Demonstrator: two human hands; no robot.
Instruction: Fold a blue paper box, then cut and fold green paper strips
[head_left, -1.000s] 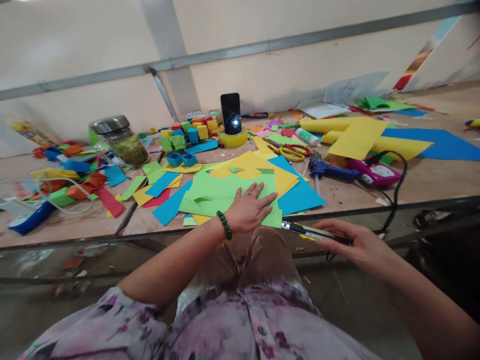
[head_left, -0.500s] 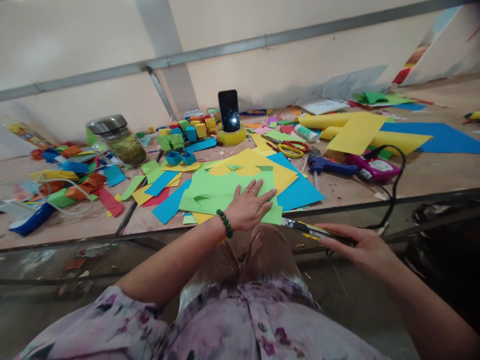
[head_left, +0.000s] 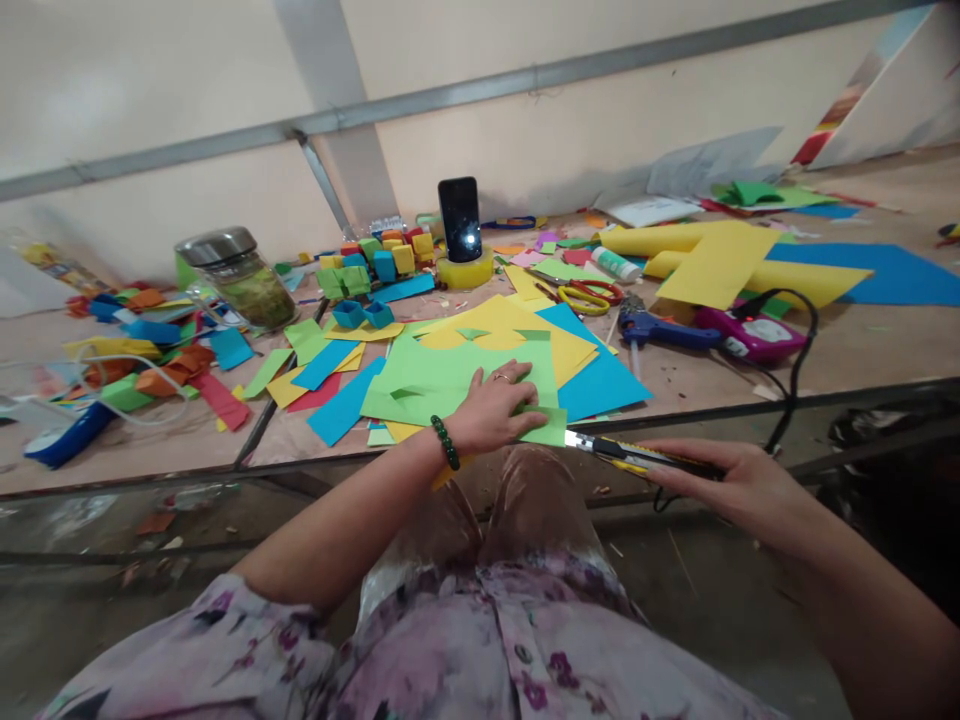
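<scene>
Operator: In the head view, where is the green sheet (head_left: 442,365), and how is it secured?

Inspector: It lies at the near edge of the table (head_left: 705,375). The left hand (head_left: 489,408) rests on its right part, fingers slightly bent; no grasp can be made out. The hand presumably keeps the light paper from sliding.

Operator: State of the right hand (head_left: 739,475)?

Inspector: Its fingers are wrapped around the handle of a knife (head_left: 637,456), just right of the sheet. The blade end points at the sheet's near right corner; contact cannot be confirmed. The rearward grip appears to keep the fingers clear of the blade.

Operator: Materials and shapes around the sheet?

Inspector: The sheet is flat, matt paper with small dark openings. A yellow sheet (head_left: 495,312) shows at its far edge, an angular blue sheet (head_left: 604,390) at its right. Behind it, a slim phone (head_left: 459,212) stands upright at a round tape roll (head_left: 465,273), apparently its support. Behind and to its left stands a clear jar (head_left: 259,300) with a metal lid.
</scene>
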